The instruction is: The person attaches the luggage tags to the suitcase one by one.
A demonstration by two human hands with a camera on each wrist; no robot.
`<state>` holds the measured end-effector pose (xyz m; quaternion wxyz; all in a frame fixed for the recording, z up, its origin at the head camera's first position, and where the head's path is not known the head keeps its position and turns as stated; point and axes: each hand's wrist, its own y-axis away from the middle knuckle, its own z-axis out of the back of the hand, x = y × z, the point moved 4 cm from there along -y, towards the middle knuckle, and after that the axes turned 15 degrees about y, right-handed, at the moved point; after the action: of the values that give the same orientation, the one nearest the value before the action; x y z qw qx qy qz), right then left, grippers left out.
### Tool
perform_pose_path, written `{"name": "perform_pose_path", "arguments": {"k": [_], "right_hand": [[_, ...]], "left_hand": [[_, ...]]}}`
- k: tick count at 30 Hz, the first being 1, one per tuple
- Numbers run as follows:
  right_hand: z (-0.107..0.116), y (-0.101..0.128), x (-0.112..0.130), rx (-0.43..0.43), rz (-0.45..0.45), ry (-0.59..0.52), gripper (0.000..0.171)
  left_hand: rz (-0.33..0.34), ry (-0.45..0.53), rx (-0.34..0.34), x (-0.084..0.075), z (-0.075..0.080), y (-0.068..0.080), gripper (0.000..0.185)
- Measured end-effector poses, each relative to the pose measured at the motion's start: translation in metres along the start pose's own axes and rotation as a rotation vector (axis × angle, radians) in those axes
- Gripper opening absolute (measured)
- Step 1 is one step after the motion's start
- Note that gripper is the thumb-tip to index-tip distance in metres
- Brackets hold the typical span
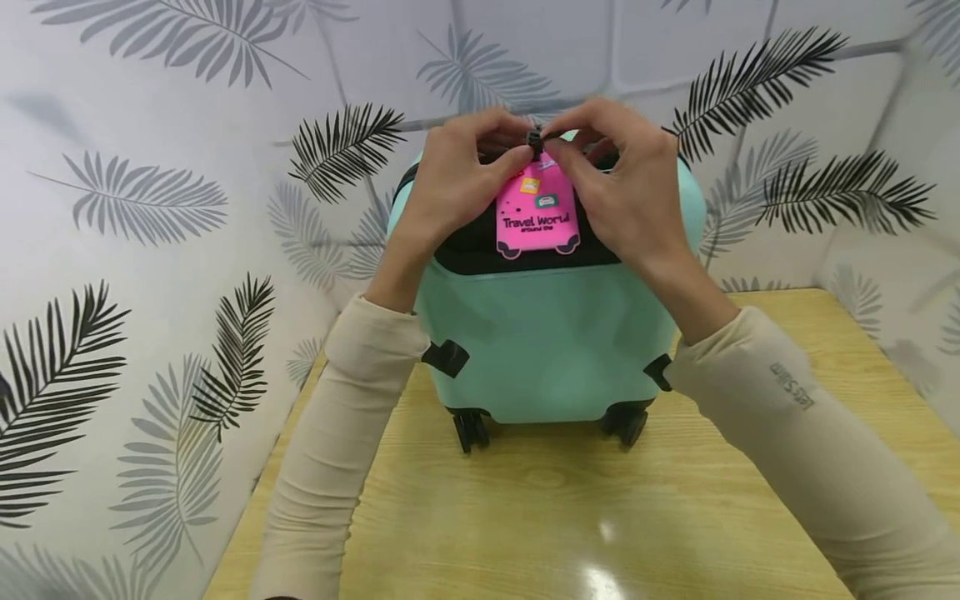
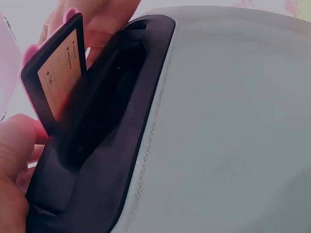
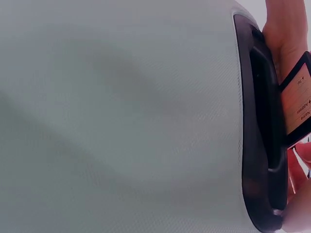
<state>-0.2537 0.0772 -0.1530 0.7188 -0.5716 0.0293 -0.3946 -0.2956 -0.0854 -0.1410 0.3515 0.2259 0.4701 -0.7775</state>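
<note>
A small mint-green suitcase (image 1: 547,350) stands upright on its black wheels on a wooden table (image 1: 570,517). A pink luggage tag (image 1: 537,212) reading "Travel World" hangs over the black handle recess (image 1: 465,250) on top. My left hand (image 1: 457,179) and right hand (image 1: 615,175) meet above the tag, and both pinch its black strap buckle (image 1: 535,142). In the left wrist view the tag's back (image 2: 56,77) with its address card leans over the black recess (image 2: 97,136). In the right wrist view the tag (image 3: 297,99) sits by the recess (image 3: 260,136) and the pale shell (image 3: 121,116).
White walls with a leaf print (image 1: 150,208) close in the table at the left, back and right. Bare wood lies in front of the suitcase between my beige sleeves (image 1: 337,433).
</note>
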Motion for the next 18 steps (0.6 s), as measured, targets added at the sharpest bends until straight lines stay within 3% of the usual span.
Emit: {"name": "perform_pose_path", "arguments": {"k": [8,14,18], "right_hand": [[-0.0037,-0.0019,-0.0011,0.020,-0.059,-0.029,0.025],[-0.0032,-0.0008,-0.0020,-0.040,-0.055,-0.017,0.010],[-0.0028,-0.0004,-0.0033,-0.030,-0.063,0.021,0.009]], "left_hand": [[-0.019,0.044,0.013,-0.0005,-0.0017,0.0017,0.021],[-0.038,0.021,-0.006,-0.0007,-0.0021,0.0027,0.020],[-0.039,0.024,-0.012,-0.0019,-0.0023,0.0030,0.019]]}}
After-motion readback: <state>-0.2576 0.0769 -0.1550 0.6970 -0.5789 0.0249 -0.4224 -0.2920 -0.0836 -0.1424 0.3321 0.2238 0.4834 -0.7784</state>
